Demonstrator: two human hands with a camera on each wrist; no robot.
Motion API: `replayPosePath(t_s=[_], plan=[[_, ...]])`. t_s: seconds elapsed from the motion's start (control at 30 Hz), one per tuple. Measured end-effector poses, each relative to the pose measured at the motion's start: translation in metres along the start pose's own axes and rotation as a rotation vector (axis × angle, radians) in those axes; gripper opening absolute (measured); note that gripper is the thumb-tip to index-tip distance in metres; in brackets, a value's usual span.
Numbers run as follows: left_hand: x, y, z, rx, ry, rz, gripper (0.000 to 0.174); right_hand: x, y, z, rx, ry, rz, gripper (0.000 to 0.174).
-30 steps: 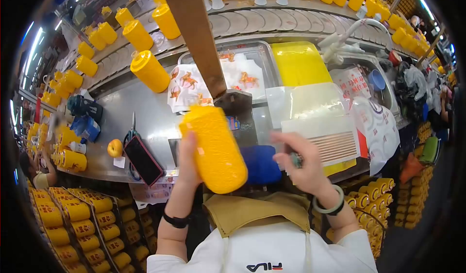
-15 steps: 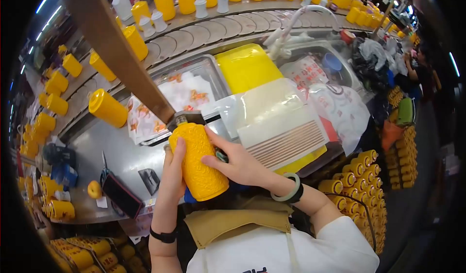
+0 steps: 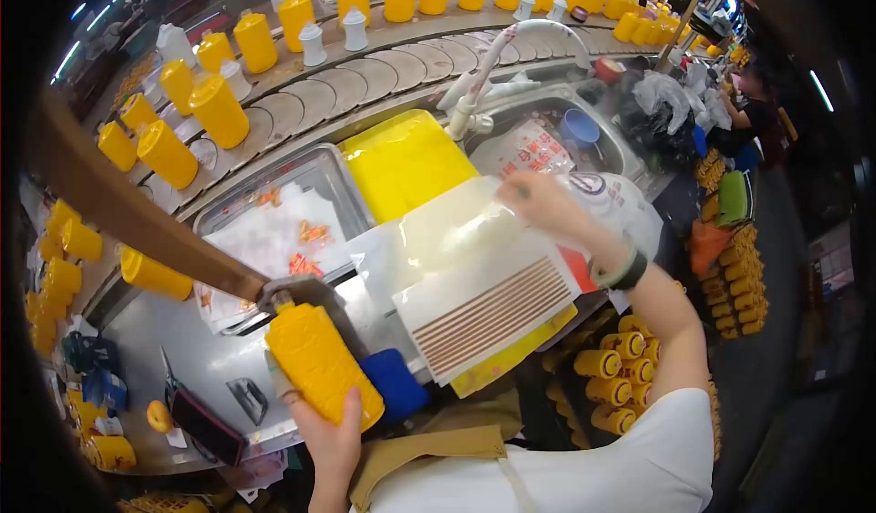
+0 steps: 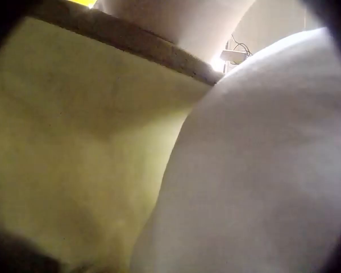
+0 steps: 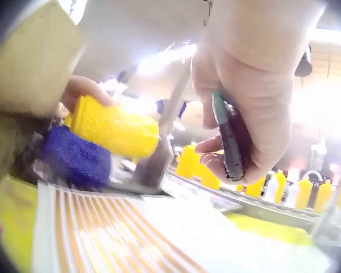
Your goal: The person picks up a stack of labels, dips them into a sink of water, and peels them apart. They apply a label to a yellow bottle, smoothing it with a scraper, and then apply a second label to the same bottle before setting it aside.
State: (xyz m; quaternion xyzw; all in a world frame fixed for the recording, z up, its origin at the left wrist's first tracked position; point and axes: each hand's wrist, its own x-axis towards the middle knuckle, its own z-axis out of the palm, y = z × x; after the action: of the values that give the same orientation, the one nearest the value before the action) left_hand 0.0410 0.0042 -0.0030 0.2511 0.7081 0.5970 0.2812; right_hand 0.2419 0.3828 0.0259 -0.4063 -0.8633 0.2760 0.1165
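Note:
My left hand (image 3: 330,431) grips a yellow textured bottle (image 3: 324,362) near its base. The bottle's neck end meets the dark metal bracket (image 3: 315,292) at the foot of a wooden post (image 3: 155,212). Over the striped transfer sheets (image 3: 488,317), my right hand (image 3: 547,207) is raised, blurred in the head view. The right wrist view shows a small dark tool with a green end (image 5: 230,139) held in its curled fingers; its kind cannot be told. Beside the bottle's base lies a blue cloth-covered pad (image 3: 394,383). In the left wrist view, the apron (image 4: 85,153) and white shirt hide the hand.
A tray (image 3: 351,189) with printed decals and a yellow sheet (image 3: 401,162) lie behind the transfer sheets. At the right is a sink (image 3: 625,153) with a white faucet (image 3: 464,116). A conveyor (image 3: 338,89) carries yellow bottles. A phone (image 3: 208,426) rests at the left.
The bottle has come up to the bracket from in front of me. My right hand touched the bottle half a second ago, then moved off right over the sheets. The head view has shifted right.

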Motion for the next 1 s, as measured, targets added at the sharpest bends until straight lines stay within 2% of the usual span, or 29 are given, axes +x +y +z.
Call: replayPosePath(t_s=[0.1,0.17,0.2,0.23,0.27,0.37,0.4,0.43,0.5,0.53,0.63,0.73,0.87,1.0], plan=[[0.0,-0.013,0.002,-0.051,0.03,0.024,0.096,0.051,0.088,-0.055,-0.054,0.076,0.184,0.027],[-0.004,-0.031,-0.004,-0.006,0.018,0.033,0.098,0.084,0.153,-0.074,-0.308,0.123,0.234,0.033],[-0.006,-0.032,-0.005,-0.004,0.023,0.009,0.098,0.097,0.176,-0.08,-0.309,0.121,0.233,0.033],[-0.001,-0.015,0.002,-0.001,0.03,-0.015,0.098,0.109,0.195,-0.084,-0.43,0.039,0.288,0.036],[-0.001,0.008,-0.001,0.368,0.017,0.058,0.096,0.12,0.213,-0.085,-0.548,-0.042,0.339,0.039],[-0.005,0.013,0.0,0.416,0.021,-0.041,0.092,0.146,0.272,-0.075,-0.532,-0.081,0.344,0.04],[-0.009,0.002,-0.008,0.344,-0.009,-0.154,0.09,0.149,0.271,-0.074,-0.485,-0.08,0.375,0.04],[-0.011,-0.005,-0.011,0.347,-0.008,-0.162,0.09,0.154,0.275,-0.07,-0.483,-0.088,0.375,0.04],[-0.013,-0.01,-0.011,0.389,0.006,-0.057,0.089,0.163,0.277,-0.063,-0.429,-0.003,0.345,0.04],[-0.013,-0.008,-0.011,0.394,0.008,-0.062,0.089,0.165,0.268,-0.063,-0.3,-0.043,0.453,0.041],[-0.014,-0.001,-0.01,0.414,-0.026,-0.121,0.09,0.183,0.28,-0.06,-0.411,-0.174,0.491,0.048],[-0.015,-0.001,-0.009,0.409,0.002,-0.152,0.092,0.19,0.286,-0.053,-0.44,-0.147,0.451,0.04],[-0.015,-0.001,-0.009,0.424,-0.01,-0.13,0.093,0.188,0.282,-0.053,-0.38,-0.161,0.491,0.039],[-0.011,0.009,-0.002,0.337,0.032,-0.132,0.093,0.181,0.276,-0.055,-0.382,-0.129,0.448,0.038]])
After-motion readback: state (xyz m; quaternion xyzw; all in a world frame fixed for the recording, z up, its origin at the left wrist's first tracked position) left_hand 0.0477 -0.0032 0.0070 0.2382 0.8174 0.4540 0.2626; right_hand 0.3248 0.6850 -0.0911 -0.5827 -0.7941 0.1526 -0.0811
